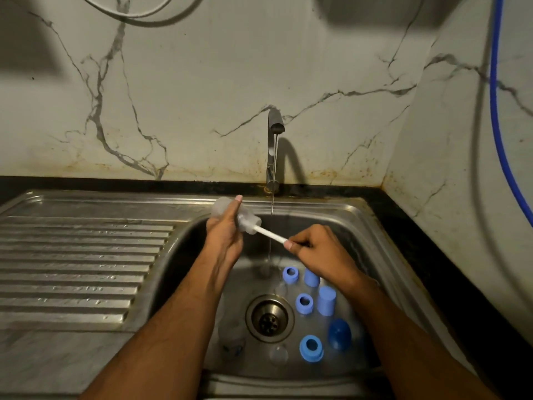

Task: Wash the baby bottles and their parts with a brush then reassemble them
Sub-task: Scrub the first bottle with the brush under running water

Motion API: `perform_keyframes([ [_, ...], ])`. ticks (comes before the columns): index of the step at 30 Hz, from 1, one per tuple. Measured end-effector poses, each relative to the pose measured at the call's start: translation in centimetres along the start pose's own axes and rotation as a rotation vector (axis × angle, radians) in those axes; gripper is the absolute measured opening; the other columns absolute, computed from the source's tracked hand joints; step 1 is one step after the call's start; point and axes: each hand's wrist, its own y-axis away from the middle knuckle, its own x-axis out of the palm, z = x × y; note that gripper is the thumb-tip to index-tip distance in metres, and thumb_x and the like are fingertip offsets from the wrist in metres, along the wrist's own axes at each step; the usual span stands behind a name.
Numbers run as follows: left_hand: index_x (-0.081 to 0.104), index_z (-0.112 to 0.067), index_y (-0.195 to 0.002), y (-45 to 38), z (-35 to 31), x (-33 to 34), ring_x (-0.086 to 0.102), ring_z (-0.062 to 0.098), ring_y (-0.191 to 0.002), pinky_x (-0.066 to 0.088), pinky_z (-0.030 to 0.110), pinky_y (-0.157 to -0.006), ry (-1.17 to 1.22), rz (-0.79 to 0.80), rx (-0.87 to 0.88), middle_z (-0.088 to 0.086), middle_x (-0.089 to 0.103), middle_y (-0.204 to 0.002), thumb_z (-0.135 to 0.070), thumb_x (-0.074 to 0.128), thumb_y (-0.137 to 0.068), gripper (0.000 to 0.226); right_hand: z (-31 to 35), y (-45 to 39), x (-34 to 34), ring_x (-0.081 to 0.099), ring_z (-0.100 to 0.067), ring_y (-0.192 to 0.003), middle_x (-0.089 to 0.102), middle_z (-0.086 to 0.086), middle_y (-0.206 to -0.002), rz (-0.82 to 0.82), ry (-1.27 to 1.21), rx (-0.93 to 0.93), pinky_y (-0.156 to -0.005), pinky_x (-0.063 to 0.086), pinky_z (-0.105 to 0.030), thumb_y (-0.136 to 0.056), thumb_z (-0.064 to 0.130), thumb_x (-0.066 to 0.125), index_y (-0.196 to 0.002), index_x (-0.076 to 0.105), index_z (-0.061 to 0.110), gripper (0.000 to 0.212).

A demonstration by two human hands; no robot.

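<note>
Bottle (230, 210) and brush (266, 232) above the sink (357, 220), left of the tap stream (272, 215). The left hand (225, 235) wraps the clear bottle, its mouth facing right and slightly down. The right hand (317, 249) pinches the white handle's end. Bottle and brush share one long axis, so scrubbing strokes should run along this line. Blue parts (304, 303) lie on the sink floor, below the right hand.

1 clear bottle (223, 207), 1 white brush (269, 233), 1 tap (274, 151), 1 drain (269, 318). In the sink (363, 226): 3 blue rings (290, 274) (304, 304) (311, 348), 2 light-blue caps (312, 278) (326, 300), 1 dark-blue cap (339, 334), 1 clear teat (278, 355). 2 hands (225, 229) (320, 249).
</note>
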Motion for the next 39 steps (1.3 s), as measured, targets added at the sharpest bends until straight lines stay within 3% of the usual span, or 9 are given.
perform_keyframes([
  [6, 0.061, -0.008, -0.105, -0.4, -0.1, 0.1, 0.064, 0.021, -0.093, 0.058, 0.041, -0.087, 0.069, -0.069, -0.025, 0.012, 0.062, -0.1, -0.005, 0.072, -0.085, 0.023, 0.0, -0.2, 0.6, 0.061, -0.013, -0.057, 0.064, 0.001, -0.057, -0.048, 0.01, 0.081, -0.059, 0.052, -0.033, -0.093, 0.034, 0.066, -0.087, 0.079, 0.018, 0.022],
  [10, 0.06, -0.007, -0.095, -1.0, 0.0, -0.4, 0.065, 0.017, -0.076, 0.059, 0.032, -0.066, 0.068, -0.071, -0.022, 0.01, 0.063, -0.086, -0.003, 0.069, -0.087, 0.013, 0.4, -0.2, 0.0, 0.05, 0.0, -0.046, 0.058, 0.007, -0.05, 0.062, -0.016, 0.027, -0.051, 0.043, -0.021, -0.092, 0.03, 0.069, -0.089, 0.081, 0.018, 0.018],
  [15, 0.057, -0.005, -0.115, -0.7, 0.2, 0.2, 0.062, 0.025, -0.099, 0.054, 0.048, -0.096, 0.072, -0.041, -0.031, 0.015, 0.06, -0.105, -0.006, 0.072, -0.086, 0.033, -0.2, -0.5, 0.4, 0.057, -0.004, -0.058, 0.065, 0.008, -0.062, -0.086, -0.016, 0.054, -0.057, 0.042, -0.023, -0.094, 0.034, 0.066, -0.1, 0.08, 0.021, 0.02],
  [20, 0.058, -0.006, -0.117, -1.1, 0.1, -0.3, 0.063, 0.024, -0.105, 0.056, 0.042, -0.092, 0.086, -0.09, -0.026, 0.014, 0.061, -0.112, -0.005, 0.074, -0.084, 0.037, 0.3, -0.2, 0.4, 0.06, -0.003, -0.056, 0.067, 0.006, -0.061, 0.038, -0.021, 0.079, -0.058, 0.049, -0.025, -0.093, 0.031, 0.068, -0.096, 0.081, 0.018, 0.018],
  [25, 0.057, -0.003, -0.117, -1.0, -0.1, -0.3, 0.064, 0.02, -0.09, 0.058, 0.032, -0.07, 0.065, -0.078, -0.013, 0.013, 0.061, -0.102, -0.006, 0.072, -0.085, 0.036, 0.7, -0.7, 0.4, 0.051, -0.001, -0.044, 0.059, 0.008, -0.047, 0.039, -0.162, 0.058, -0.052, 0.046, -0.024, -0.094, 0.025, 0.069, -0.093, 0.08, 0.017, 0.013],
  [30, 0.057, -0.005, -0.115, -1.2, -0.1, -0.4, 0.065, 0.019, -0.096, 0.059, 0.038, -0.076, 0.112, -0.091, -0.013, 0.013, 0.064, -0.109, -0.008, 0.075, -0.084, 0.036, 0.2, -0.6, -0.1, 0.051, -0.001, -0.039, 0.061, 0.004, -0.048, 0.042, -0.118, 0.122, -0.052, 0.043, -0.023, -0.094, 0.028, 0.067, -0.085, 0.079, 0.017, 0.018],
  [32, 0.058, -0.004, -0.105, -1.4, -0.4, -0.9, 0.069, 0.018, -0.086, 0.059, 0.047, -0.083, 0.149, -0.092, -0.009, 0.012, 0.07, -0.096, -0.01, 0.077, -0.083, 0.03, 0.2, -0.2, -1.1, 0.053, 0.0, -0.041, 0.066, 0.001, -0.052, 0.08, -0.089, 0.123, -0.053, 0.043, -0.023, -0.094, 0.026, 0.068, -0.081, 0.079, 0.017, 0.019],
  [36, 0.058, -0.003, -0.121, -2.0, -0.6, -2.2, 0.067, 0.03, -0.109, 0.056, 0.05, -0.093, 0.261, -0.147, -0.033, 0.018, 0.064, -0.125, -0.018, 0.091, -0.066, 0.066, -0.2, 0.2, -3.1, 0.062, -0.007, -0.055, 0.07, -0.001, -0.058, 0.096, -0.038, 0.153, -0.068, 0.055, -0.03, -0.092, 0.027, 0.069, -0.075, 0.078, 0.017, 0.022],
  [39, 0.057, -0.007, -0.126, -1.7, -0.5, -2.3, 0.069, 0.028, -0.107, 0.056, 0.048, -0.093, 0.262, -0.187, -0.059, 0.017, 0.066, -0.123, -0.016, 0.089, -0.069, 0.066, -0.7, 0.5, -4.1, 0.065, -0.011, -0.061, 0.071, -0.002, -0.06, 0.132, -0.002, 0.18, -0.074, 0.055, -0.032, -0.093, 0.028, 0.068, -0.077, 0.079, 0.016, 0.022],
])
